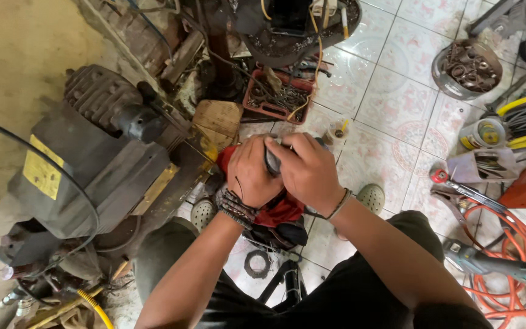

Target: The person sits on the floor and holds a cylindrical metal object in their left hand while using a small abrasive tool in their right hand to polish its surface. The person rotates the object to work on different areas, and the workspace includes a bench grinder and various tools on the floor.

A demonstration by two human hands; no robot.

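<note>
Grey handle (272, 161) gripped tight by left hand (252, 172) and right hand (307, 172); red cloth (278, 210) beneath; clutter crowds round.

My arms are bare from the shoulder down, with no sleeves reaching them in this view. On my left hand (252, 172) side, the wrist carries a stack of dark woven and braided bands (234, 209), thick and ropy, with a loose thread curling up across the back of the hand. My right hand (307, 172) has a thinner bracelet (340, 204) at the wrist, a slim grey cord that circles it once. I wear dark trousers (360, 292), black or nearly so, plain and without visible pattern. On my feet are pale perforated clogs (371, 197), dotted with round holes across the toe.
</note>
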